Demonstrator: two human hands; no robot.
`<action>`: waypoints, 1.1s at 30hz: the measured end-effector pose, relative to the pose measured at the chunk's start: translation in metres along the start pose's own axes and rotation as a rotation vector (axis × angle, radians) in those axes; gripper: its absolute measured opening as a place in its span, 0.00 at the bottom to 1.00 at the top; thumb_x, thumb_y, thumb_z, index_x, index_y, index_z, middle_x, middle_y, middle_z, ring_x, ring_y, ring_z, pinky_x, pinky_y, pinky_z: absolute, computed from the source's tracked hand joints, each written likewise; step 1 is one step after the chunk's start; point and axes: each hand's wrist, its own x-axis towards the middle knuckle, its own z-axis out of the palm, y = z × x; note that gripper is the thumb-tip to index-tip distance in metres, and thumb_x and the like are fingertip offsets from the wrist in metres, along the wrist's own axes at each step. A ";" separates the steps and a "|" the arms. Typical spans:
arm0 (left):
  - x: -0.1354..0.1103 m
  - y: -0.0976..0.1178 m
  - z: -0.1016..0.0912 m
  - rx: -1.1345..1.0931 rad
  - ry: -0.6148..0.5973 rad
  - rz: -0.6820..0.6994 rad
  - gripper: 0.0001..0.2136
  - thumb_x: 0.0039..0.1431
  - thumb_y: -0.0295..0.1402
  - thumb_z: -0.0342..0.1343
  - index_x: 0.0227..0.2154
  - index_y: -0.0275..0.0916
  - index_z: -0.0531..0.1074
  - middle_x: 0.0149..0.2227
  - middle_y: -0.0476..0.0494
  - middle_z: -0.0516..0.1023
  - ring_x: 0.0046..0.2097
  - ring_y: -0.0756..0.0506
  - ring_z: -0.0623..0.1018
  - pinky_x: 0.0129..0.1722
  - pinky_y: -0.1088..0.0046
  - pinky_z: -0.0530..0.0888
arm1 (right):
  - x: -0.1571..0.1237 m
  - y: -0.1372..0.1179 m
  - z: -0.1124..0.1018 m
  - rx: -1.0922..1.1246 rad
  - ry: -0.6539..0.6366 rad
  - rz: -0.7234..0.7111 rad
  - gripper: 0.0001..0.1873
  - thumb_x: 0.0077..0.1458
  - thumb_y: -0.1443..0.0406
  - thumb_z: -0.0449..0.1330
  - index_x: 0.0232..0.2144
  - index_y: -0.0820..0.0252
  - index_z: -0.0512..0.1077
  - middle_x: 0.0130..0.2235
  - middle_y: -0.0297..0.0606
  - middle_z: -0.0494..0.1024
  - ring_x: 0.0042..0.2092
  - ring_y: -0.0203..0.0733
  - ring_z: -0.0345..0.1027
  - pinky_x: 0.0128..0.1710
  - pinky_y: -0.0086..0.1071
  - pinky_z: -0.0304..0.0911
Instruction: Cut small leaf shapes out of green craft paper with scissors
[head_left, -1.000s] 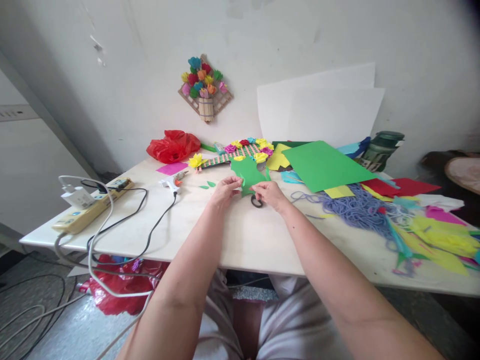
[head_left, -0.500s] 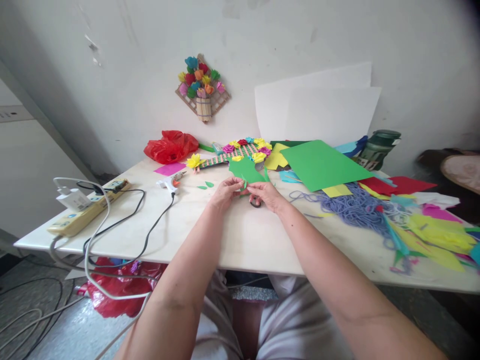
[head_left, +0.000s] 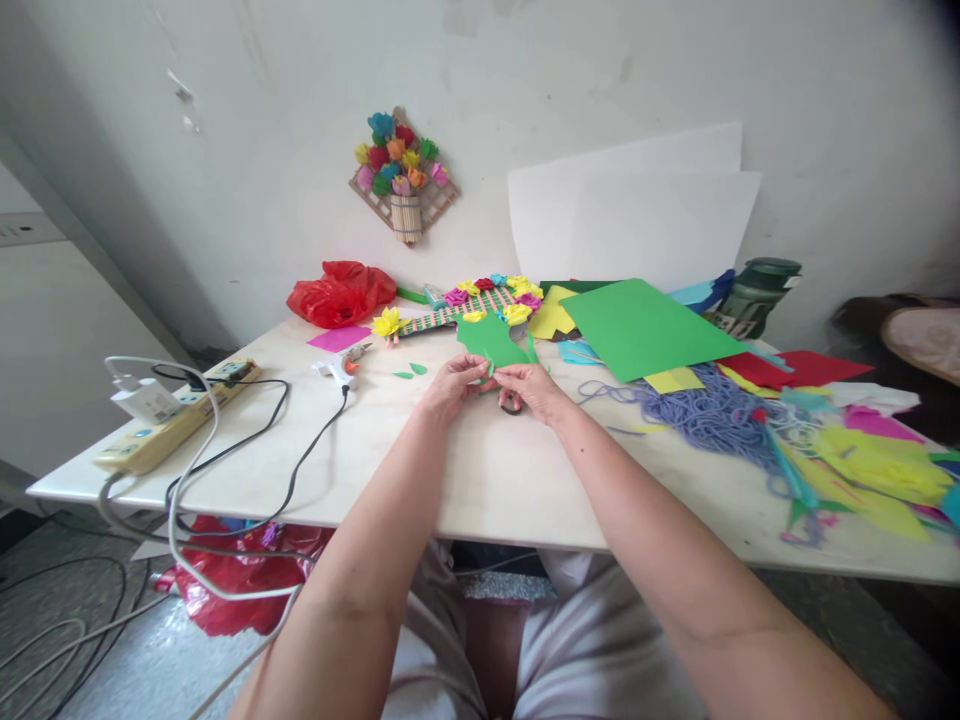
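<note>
My left hand (head_left: 459,382) is closed in a pinch on a small green paper leaf (head_left: 490,367). Right beside it, my right hand (head_left: 531,388) pinches at the same leaf, fingertips close to those of the left. A dark handle loop of scissors (head_left: 511,406) shows under the right fingers; their blades are hidden. Behind both hands lies a cut sheet of green paper (head_left: 491,340). Two loose green paper leaves (head_left: 418,369) rest on the table to the left. Farther back is a woven panel (head_left: 431,318) trimmed with yellow, pink, red and blue paper flowers.
A white glue gun (head_left: 335,370) and a power strip (head_left: 176,420) with trailing cords lie left. Red plastic (head_left: 341,293) sits at the back. To the right are a large green sheet (head_left: 649,330), purple yarn (head_left: 697,412), coloured paper scraps and a dark green bottle (head_left: 761,297).
Both hands stay in nearly the same place, still pinching the green leaf. The camera view has shifted very slightly.
</note>
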 end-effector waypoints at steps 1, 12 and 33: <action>0.000 0.000 0.000 0.002 -0.005 0.000 0.11 0.41 0.31 0.64 0.26 0.34 0.69 0.25 0.50 0.71 0.28 0.52 0.73 0.30 0.75 0.69 | 0.000 0.000 0.000 -0.003 0.004 0.000 0.10 0.43 0.63 0.60 0.28 0.66 0.73 0.31 0.42 0.78 0.18 0.28 0.63 0.10 0.20 0.50; -0.001 0.002 0.008 0.186 0.048 -0.069 0.14 0.39 0.38 0.64 0.26 0.33 0.70 0.25 0.47 0.72 0.27 0.51 0.73 0.32 0.72 0.70 | 0.004 0.005 -0.002 -0.371 0.162 -0.079 0.07 0.47 0.67 0.54 0.20 0.62 0.68 0.16 0.32 0.71 0.13 0.28 0.57 0.13 0.22 0.51; -0.001 0.002 0.011 0.109 0.040 -0.055 0.14 0.37 0.36 0.65 0.23 0.33 0.67 0.22 0.50 0.69 0.27 0.52 0.71 0.34 0.70 0.71 | -0.002 -0.005 0.003 -0.261 0.153 -0.088 0.05 0.42 0.66 0.56 0.19 0.61 0.66 0.16 0.30 0.69 0.15 0.29 0.58 0.14 0.22 0.50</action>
